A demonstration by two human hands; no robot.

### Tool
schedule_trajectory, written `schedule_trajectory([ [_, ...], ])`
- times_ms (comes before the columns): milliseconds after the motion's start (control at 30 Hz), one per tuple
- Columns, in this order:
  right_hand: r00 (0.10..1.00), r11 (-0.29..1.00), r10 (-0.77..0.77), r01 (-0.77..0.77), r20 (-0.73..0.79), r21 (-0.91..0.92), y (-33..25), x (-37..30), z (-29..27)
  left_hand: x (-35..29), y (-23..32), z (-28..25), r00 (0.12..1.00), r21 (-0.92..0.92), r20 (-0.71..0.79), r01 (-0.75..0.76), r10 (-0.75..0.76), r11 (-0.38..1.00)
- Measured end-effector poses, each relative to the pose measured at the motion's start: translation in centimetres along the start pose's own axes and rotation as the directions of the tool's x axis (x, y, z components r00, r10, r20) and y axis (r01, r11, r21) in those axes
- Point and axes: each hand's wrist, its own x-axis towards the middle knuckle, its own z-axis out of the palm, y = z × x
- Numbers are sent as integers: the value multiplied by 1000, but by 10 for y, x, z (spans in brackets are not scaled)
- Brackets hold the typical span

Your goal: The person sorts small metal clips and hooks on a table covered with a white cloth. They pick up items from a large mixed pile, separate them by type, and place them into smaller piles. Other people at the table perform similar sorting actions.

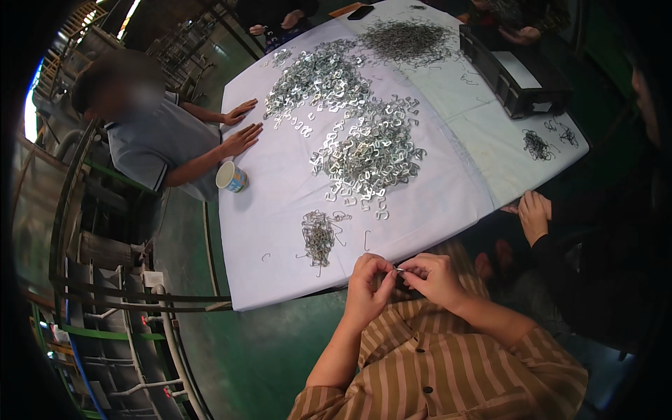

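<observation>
My left hand (370, 285) and my right hand (432, 278) meet just off the table's near edge. Both are closed in a pinch on one small shiny metal piece (400, 270); fingers cover most of it, so its exact shape is hidden. Beyond my left hand a single bent wire hook (366, 241) lies on the white-covered table (434, 217). Left of that is a small heap of bent wire hooks (318, 236). Farther off spread two large heaps of flat silvery metal hooks, the nearer heap (367, 154) and the farther heap (318, 77).
A paper cup (232, 177) stands near the left edge, beside a co-worker's hands (240, 137) resting flat. At the far right are a black crate (514, 73), a dark heap of wire hooks (406, 40) and smaller wire piles (537, 145). Another person's hand (534, 215) touches the right edge.
</observation>
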Motion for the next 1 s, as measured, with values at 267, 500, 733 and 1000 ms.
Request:
schedule_trajectory([
  [267,998,998,-64,64,18,16,4,7,-1,3,-7,7,994,-14,-66,-90,89,996],
  [500,999,1000,13,-13,47,-5,21,34,-25,-12,-11,10,1000,-125,3,-1,1,992],
  [733,962,812,-267,259,62,-523,63,113,19,-17,-9,18,996,29,50,-74,72,997],
  [1000,976,689,-154,219,155,-691,53,136,33,-26,-9,23,999,49,43,-36,34,998],
])
